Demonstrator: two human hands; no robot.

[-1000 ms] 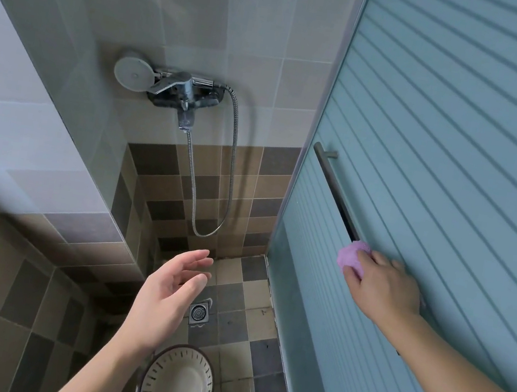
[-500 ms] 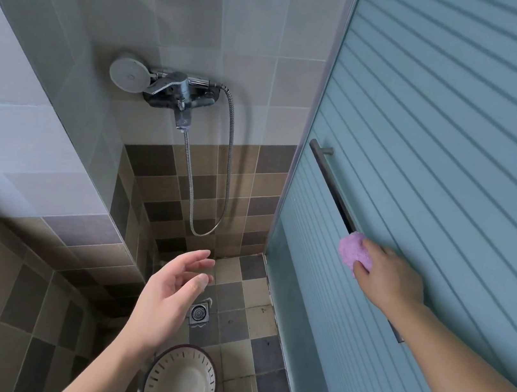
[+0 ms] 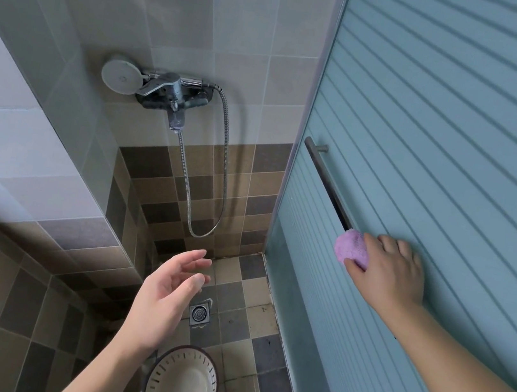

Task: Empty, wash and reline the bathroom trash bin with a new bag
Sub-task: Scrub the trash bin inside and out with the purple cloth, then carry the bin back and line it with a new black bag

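Tiled shower stall, seen from above. Pale grey tiles cover the upper wall (image 3: 243,19); brown, tan and dark squares run along the lower wall and across the floor (image 3: 242,314). A square metal drain (image 3: 199,313) sits in the floor. On the back wall a chrome tap (image 3: 173,95) carries a round white shower head (image 3: 121,74) at its left, and a metal hose (image 3: 224,170) loops down from it. A clear glass panel (image 3: 73,101) closes the left side. To the right stands a frosted blue-green sliding door (image 3: 443,139) with thin horizontal stripes and a dark bar handle (image 3: 324,175).

The bin (image 3: 182,382), round, pale inside with dark slots round its wall, stands on the floor at the bottom edge, below the left hand. No bag shows in it.

Left hand (image 3: 164,299) hangs in the air over the floor, fingers loose and spread, holding nothing. Right hand (image 3: 390,272) lies against the door, fingers curled round a purple cloth (image 3: 351,250) pressed to the lower part of the handle.

Against half a second ago: the cloth and right hand sit at nearly the same spot on the handle; the left hand keeps its pose. The bin has not moved.
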